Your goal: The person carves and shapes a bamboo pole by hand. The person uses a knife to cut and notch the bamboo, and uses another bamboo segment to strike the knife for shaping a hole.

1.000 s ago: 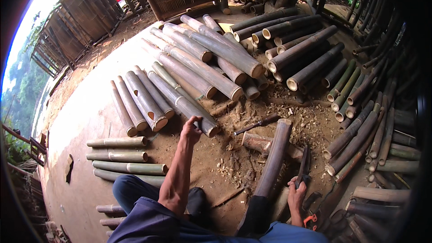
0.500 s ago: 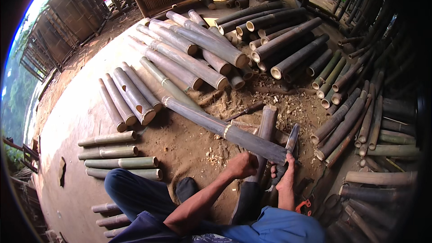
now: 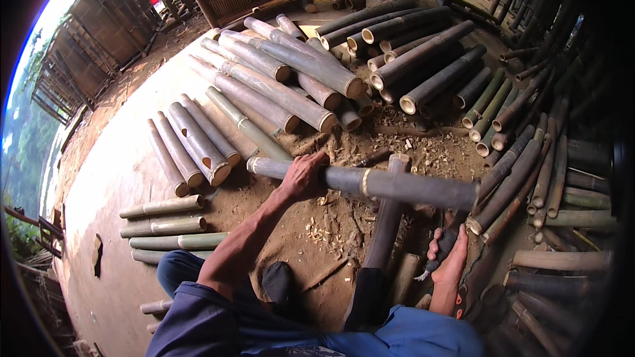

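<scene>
My left hand (image 3: 305, 176) is wrapped around a long dark bamboo pole (image 3: 420, 188), left of its middle. The pole is raised off the ground, and its right end is slightly blurred by motion. Below that end, my right hand (image 3: 451, 258) grips the dark handle of a knife (image 3: 447, 243). Most of the blade is hidden or too dark to make out. A bamboo length (image 3: 387, 228) runs from near my legs to beneath the held pole, and I cannot tell whether the two touch.
Cut bamboo lengths (image 3: 264, 86) lie in rows ahead, with more bamboo (image 3: 516, 165) piled on the right. Shorter pieces (image 3: 162, 226) lie at left. Pale chips (image 3: 436, 155) litter the dirt floor. My dark-covered foot (image 3: 278, 281) rests in front.
My left hand has moved left and forward onto the pole, which has shifted right and turned more level. My right hand has moved lower and right with the knife, whose blade showed plainly before.
</scene>
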`<state>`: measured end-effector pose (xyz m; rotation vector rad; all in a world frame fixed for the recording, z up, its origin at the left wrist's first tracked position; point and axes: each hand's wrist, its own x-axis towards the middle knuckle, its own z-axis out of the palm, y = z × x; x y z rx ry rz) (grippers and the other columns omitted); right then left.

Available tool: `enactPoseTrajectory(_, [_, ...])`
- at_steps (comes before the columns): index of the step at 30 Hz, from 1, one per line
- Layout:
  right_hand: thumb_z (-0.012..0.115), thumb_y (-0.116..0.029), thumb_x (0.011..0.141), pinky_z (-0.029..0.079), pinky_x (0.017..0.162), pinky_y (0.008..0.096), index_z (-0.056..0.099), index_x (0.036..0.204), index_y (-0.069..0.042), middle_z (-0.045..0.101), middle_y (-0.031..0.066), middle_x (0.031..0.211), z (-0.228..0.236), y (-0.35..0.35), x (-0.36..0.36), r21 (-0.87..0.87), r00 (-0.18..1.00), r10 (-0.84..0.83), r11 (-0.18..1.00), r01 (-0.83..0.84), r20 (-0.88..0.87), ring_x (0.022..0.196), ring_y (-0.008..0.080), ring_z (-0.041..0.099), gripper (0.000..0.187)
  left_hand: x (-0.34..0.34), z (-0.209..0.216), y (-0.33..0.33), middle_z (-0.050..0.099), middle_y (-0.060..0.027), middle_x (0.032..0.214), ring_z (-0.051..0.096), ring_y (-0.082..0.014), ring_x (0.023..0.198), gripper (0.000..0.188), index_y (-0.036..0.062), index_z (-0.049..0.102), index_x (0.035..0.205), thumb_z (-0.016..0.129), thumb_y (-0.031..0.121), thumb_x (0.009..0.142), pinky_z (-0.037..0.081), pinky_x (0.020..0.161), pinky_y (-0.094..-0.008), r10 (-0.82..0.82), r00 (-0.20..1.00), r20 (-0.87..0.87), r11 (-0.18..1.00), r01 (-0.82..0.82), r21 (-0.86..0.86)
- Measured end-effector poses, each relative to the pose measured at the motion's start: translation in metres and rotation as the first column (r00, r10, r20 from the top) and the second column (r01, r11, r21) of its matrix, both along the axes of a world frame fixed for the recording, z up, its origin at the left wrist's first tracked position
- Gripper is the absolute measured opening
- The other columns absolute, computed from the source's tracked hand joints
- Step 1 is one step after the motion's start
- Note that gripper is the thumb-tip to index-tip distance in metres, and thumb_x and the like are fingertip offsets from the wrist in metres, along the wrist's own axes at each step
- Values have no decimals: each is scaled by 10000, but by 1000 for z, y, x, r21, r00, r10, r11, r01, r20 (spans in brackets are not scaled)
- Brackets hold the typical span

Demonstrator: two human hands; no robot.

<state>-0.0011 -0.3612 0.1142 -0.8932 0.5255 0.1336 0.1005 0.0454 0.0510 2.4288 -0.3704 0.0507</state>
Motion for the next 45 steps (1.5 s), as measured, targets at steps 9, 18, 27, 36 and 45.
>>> enactPoseTrajectory(9, [622, -124, 995, 493, 945, 359, 690, 1017, -71, 738, 41, 988, -164, -48, -3, -833, 938, 323, 548, -79, 124, 987, 183, 666, 90, 21, 95, -64, 677, -140, 1202, 651, -248, 1082, 870, -13, 534, 1399, 934, 280, 685, 525, 964, -373, -52, 942, -332, 752, -182, -634])
enactPoseTrajectory(18, [565, -130, 1026, 584, 821, 378, 626, 1086, -10, 688, 116, 878, -177, -54, -56, -853, 919, 372, 430, -295, -130, 887, 252, 760, 147, 38, 130, -72, 702, -117, 1017, 707, -222, 873, 536, -55, 607, 1240, 865, 153, 818, 607, 798, -367, -38, 979, -201, 87, -197, -977])
enactPoseTrajectory(27, [552, -322, 1087, 495, 579, 309, 577, 1239, -102, 617, 47, 765, -134, -72, -52, -817, 948, 29, 500, -289, -318, 661, 137, 604, 269, 36, 118, -121, 633, -127, 1105, 658, -231, 1008, 682, -77, 539, 1360, 842, 70, 767, 551, 956, -391, 109, 976, -189, 35, -194, -980])
enactPoseTrajectory(36, [618, -87, 1023, 490, 504, 285, 343, 1541, -213, 598, 46, 886, -64, -21, -33, -177, 992, 99, 978, -113, -82, 636, 134, 602, 600, -15, 78, -133, 620, -122, 1190, 631, -250, 1098, 744, 50, 551, 1328, 837, -35, 646, 533, 1033, -437, 96, 975, -202, 109, -212, -971])
enactPoseTrajectory(45, [561, -217, 1083, 502, 652, 471, 530, 1302, 36, 630, 270, 895, -54, -10, 20, -995, 936, 336, 48, 91, 102, 754, 397, 654, 336, -32, 68, -130, 615, -111, 1199, 605, -295, 1185, 673, 75, 544, 1245, 779, -7, 619, 463, 1112, -493, 5, 996, -87, 135, -87, -987])
